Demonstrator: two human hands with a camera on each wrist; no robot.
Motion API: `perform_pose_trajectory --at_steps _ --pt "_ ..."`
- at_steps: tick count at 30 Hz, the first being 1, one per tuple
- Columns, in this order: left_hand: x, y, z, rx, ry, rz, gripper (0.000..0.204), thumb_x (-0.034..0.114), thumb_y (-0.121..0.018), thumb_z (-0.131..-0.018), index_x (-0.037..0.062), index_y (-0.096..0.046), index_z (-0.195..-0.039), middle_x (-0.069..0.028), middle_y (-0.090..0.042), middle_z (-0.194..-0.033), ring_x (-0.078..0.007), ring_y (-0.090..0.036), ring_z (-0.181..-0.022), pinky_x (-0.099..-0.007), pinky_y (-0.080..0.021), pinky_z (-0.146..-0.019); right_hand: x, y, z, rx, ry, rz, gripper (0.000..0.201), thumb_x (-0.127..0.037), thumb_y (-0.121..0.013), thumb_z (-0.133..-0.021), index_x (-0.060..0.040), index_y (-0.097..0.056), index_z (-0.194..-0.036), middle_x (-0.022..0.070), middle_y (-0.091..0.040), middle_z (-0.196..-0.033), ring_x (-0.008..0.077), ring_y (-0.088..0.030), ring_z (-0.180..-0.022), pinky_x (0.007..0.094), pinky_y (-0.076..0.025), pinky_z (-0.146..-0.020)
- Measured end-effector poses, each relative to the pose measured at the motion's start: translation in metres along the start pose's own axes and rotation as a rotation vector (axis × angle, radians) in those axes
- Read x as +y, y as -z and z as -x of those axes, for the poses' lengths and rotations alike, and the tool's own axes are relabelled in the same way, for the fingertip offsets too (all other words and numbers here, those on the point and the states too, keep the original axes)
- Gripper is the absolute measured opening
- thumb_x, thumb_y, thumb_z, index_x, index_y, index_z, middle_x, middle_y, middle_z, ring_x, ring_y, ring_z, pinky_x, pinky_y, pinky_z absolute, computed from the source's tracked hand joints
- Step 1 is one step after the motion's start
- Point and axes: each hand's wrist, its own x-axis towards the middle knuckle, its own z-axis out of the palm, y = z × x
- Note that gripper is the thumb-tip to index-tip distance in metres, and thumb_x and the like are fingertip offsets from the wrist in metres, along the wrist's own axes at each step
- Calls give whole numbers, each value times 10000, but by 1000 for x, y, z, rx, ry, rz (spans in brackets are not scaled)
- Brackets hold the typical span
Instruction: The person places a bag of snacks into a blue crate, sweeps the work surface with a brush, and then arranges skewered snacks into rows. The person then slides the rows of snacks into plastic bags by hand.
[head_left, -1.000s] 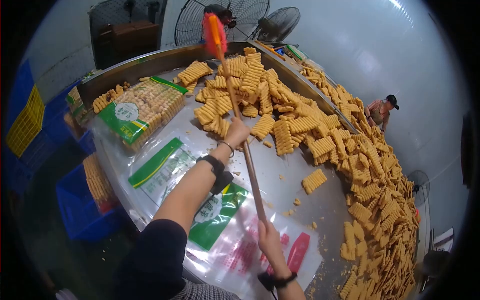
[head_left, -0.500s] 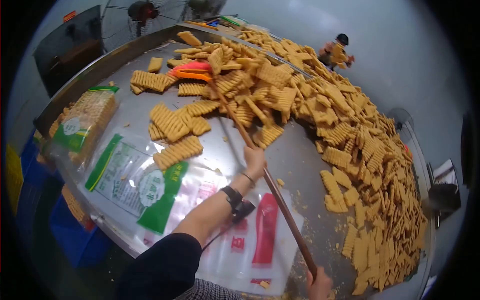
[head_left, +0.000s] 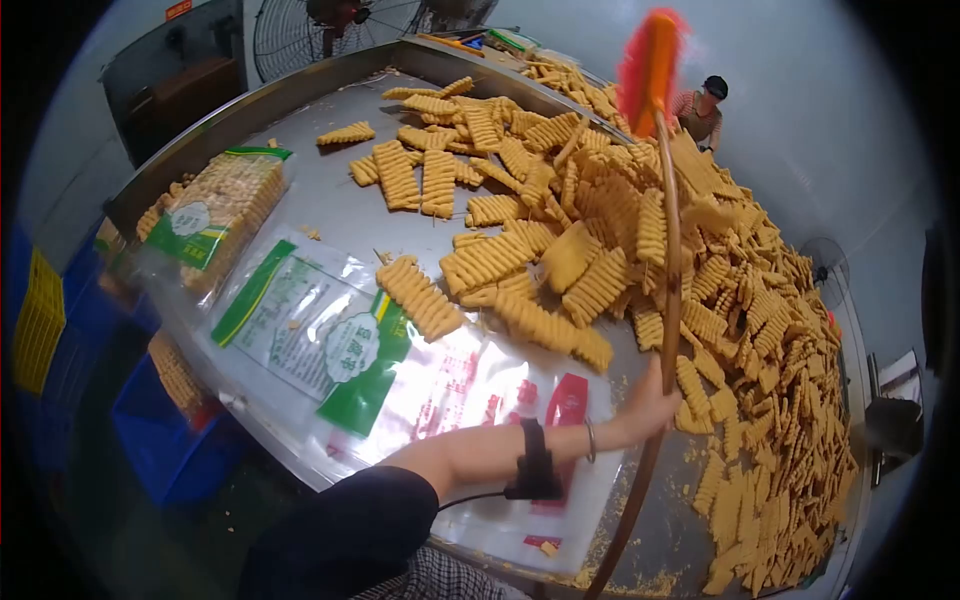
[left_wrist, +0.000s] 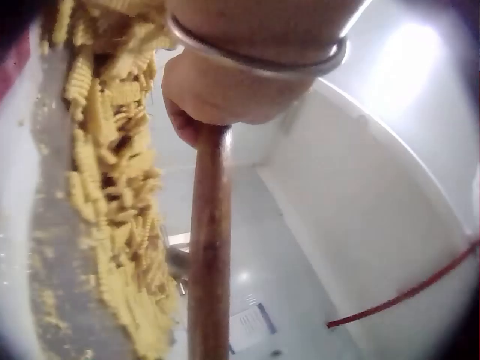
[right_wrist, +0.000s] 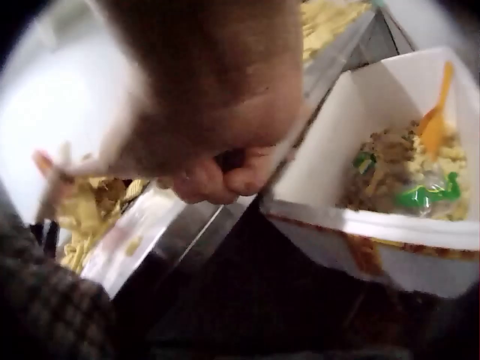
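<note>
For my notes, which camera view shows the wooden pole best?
The head view: it shows a long stretch of the pole. The left wrist view shows one section; the right wrist view shows none clearly.

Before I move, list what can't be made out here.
- Lower end of the wooden stick: head view, cut off by the bottom edge.
- Fine print on the flat bag: head view, too small.
- Writing on the printed sheet: left wrist view, blurred.
- Fingertips of the right hand: right wrist view, hidden by its curl.
</note>
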Motion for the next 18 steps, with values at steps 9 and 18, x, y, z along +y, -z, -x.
perform_pose_trajectory --at_steps 9,18 --pt "73 222 -107 477 -73 -286 330 244 -579 -876 -5 -419 -1022 -135 -584 -761 -231 -613 -641 -370 -494 -541 -231 -57 -192 -30 452 -198 204 -195 -588 -911 4 -621 -941 138 -569 -618 146 -573 -559 344 -427 -511" --pt "31 332 -154 370 135 -492 508 270 -549 -910 -96 -351 -1201 -181 -603 -810 -284 -664 -663 -386 -532 -486 -393 -177 -333 -29 456 231 409 -385 -570 -880 11 -612 -973 256 -625 -771 437 -613 -763 482 -471 -669"
